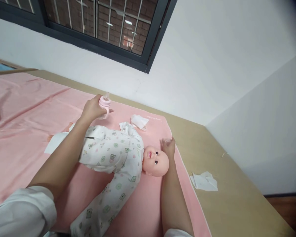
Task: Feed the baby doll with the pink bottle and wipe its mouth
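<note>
I saw left hand (92, 108) wrapped round pink bottle (105, 102), held upright above doll (113, 154); right hand (169, 147) pinched small clear cap (166, 141), as I judged, just beside doll's head; cap off, teat well apart from mouth; doll lay dressed on blanket (19, 131); tissues (139, 121) near.
</note>
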### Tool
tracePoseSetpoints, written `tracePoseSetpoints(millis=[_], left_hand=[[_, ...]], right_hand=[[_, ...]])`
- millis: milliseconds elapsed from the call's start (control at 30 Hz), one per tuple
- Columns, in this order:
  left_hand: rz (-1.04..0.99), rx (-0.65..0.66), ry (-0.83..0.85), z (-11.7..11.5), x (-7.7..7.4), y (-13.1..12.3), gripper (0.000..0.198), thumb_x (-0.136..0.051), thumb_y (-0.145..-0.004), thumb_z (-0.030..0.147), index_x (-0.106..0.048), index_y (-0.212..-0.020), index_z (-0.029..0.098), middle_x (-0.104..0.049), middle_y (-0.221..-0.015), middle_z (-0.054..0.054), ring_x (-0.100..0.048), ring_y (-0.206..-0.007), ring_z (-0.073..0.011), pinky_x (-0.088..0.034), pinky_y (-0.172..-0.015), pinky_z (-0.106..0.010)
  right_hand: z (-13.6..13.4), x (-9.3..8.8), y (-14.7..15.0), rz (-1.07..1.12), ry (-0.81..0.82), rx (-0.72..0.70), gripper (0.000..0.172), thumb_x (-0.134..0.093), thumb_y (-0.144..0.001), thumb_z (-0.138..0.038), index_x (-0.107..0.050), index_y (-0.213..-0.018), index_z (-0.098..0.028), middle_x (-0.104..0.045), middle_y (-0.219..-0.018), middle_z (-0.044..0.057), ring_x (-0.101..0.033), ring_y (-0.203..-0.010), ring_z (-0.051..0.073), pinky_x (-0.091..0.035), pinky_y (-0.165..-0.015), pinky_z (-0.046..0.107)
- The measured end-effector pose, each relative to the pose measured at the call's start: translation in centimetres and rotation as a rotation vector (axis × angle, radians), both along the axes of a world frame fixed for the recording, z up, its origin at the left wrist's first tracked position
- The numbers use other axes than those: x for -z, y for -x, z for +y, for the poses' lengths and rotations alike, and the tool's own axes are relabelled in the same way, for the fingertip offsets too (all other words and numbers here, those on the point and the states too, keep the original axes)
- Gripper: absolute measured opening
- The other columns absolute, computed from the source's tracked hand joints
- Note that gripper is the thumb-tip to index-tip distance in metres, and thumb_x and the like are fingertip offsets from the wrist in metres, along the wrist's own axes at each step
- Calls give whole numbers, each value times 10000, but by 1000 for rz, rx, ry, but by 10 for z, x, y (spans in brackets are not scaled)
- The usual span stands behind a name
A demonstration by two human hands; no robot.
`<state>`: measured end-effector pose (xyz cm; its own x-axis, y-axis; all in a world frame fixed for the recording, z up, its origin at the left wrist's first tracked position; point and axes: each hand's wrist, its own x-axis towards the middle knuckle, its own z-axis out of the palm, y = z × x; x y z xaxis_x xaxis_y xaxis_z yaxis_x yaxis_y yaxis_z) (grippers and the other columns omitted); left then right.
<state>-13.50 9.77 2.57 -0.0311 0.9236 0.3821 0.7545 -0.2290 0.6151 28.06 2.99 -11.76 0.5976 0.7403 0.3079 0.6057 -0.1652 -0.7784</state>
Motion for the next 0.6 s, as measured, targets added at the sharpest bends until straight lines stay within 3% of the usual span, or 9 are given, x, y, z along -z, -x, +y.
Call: tracePoseSetpoints(millis=[167, 333, 600], left_hand=[[69, -12, 109, 16, 22, -2, 554, -762, -556, 384, -521, -1032, 235, -661, -1006, -60, -609, -978, -322, -463, -724, -328], [-2, 136, 283, 32, 45, 6, 622, -777, -490, 297, -498, -1040, 219, -657, -1039, -42, -618, -973, -267, -464, -778, -295], [-88, 104, 349, 41, 58, 15, 693, -782, -504, 349, -466, -1098, 186, -650, -1107, -74, -601, -1042, -264, -458, -804, -286]], right_hand=[[2, 5, -4, 36, -29, 37, 714, -410, -801, -527, -355, -1362, -88, -447, -1360, 232, -443, -1264, 314, -334, -1050, 484], [5, 9, -8, 30, -37, 52, 701, -384, -810, -542, -383, -1332, -75, -467, -1337, 238, -457, -1245, 309, -335, -1045, 469], [8, 17, -13, 3, -56, 51, 685, -374, -813, -583, -415, -1301, -104, -493, -1300, 216, -462, -1226, 304, -343, -1029, 473]])
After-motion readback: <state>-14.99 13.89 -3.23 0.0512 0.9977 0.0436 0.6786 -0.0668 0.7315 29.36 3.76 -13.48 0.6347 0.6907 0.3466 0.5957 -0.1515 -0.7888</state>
